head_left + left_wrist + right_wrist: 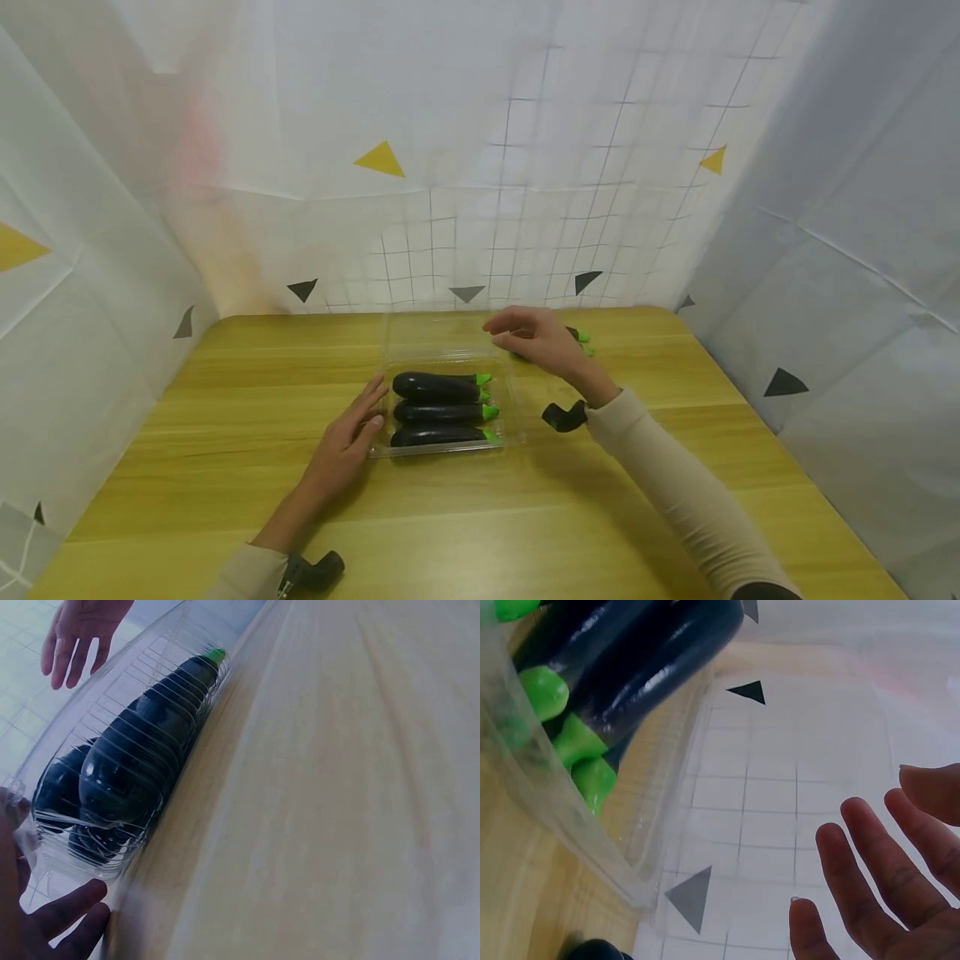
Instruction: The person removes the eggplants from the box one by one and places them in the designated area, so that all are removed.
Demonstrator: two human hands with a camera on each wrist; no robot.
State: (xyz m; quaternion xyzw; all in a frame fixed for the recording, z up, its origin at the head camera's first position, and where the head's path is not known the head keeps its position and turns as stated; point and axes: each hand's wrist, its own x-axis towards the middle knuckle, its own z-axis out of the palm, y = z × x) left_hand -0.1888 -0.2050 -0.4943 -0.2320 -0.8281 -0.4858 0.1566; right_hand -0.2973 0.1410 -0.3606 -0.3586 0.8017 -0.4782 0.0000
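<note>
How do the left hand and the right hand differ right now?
The left hand rests on the wooden table with straight fingers touching the clear plastic clamshell box; the right hand is raised over the box's open lid, fingers loosely bent. The left is at the box's left end, the right at its far right. Neither grips anything.

I see a clear, ribbed plastic clamshell box (pixel 450 392) holding glossy, smooth dark eggplants (pixel 438 386), on a desk (pixel 225 417) of matt, yellowish wood grain.

Behind the right hand (pixel 536 337), a further eggplant (pixel 579 337) was mostly hidden, only its green tip showing. The left hand (pixel 45 922) was cut off by the wrist view's edge.
</note>
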